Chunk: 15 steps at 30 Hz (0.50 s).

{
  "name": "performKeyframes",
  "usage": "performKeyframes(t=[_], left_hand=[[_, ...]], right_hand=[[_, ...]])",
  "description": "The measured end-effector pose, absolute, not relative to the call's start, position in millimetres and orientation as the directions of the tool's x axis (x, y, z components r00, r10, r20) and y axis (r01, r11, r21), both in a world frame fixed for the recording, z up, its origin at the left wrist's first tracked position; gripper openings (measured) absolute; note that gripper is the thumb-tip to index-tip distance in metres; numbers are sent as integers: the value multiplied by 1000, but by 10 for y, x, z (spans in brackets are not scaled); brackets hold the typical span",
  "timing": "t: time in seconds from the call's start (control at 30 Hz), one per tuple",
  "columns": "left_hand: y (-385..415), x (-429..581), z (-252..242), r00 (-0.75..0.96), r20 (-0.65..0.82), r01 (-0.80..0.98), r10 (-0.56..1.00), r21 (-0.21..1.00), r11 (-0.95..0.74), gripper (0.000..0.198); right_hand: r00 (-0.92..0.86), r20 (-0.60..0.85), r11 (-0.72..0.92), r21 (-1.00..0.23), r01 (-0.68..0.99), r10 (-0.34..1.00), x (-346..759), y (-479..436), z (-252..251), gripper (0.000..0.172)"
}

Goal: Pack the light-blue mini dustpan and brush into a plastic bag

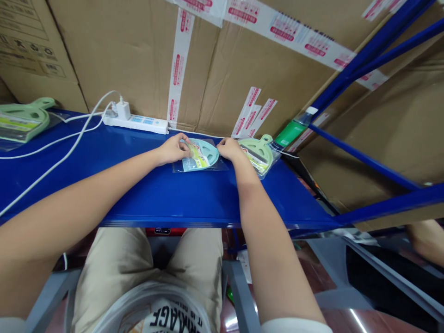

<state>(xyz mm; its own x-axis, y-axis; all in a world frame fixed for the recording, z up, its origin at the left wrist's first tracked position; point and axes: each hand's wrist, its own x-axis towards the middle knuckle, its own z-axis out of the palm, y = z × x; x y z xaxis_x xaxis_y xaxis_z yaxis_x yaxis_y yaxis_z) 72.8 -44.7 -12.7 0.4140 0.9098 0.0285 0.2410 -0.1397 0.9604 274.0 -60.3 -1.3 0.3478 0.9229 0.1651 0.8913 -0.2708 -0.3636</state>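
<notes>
- A green dustpan pack [21,121] is lying at the far left of the blue table [145,194], well apart from the blue dustpan pack [200,156] in the middle.
- White cables [65,138] are running across the table left of the blue dustpan pack, ending at a power strip [136,122] against the cardboard boxes [138,55] behind it.
- The left hand [173,149] is reaching forward with the forearm stretched over the table, fingers curled and pinching the left edge of the blue dustpan pack.
- The blue dustpan pack is lying flat in a clear bag near the table's back edge, with bare table between it and the front edge.
- The right hand [229,149] is resting palm down, fingers closed on the pack's right edge.
- Just right of the blue dustpan pack, a second green dustpan pack [258,156] is lying near the table's right end, touching the right hand.
- A green-labelled bottle [291,131] is leaning beyond it, by the blue shelf frame [364,159].
</notes>
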Motion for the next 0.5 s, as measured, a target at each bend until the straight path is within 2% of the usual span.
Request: performKeyframes(t=[0.2,0.5], left_hand=[[-400,733,-132,383,90,286,919,935,-211,37],[-389,767,-128,219,53,401,974,906,-139,45]], right_hand=[[333,165,-253,-374,892,928,2763,-577,-22,16],[304,185,-228,-346,910,934,2759,-551,-42,18]])
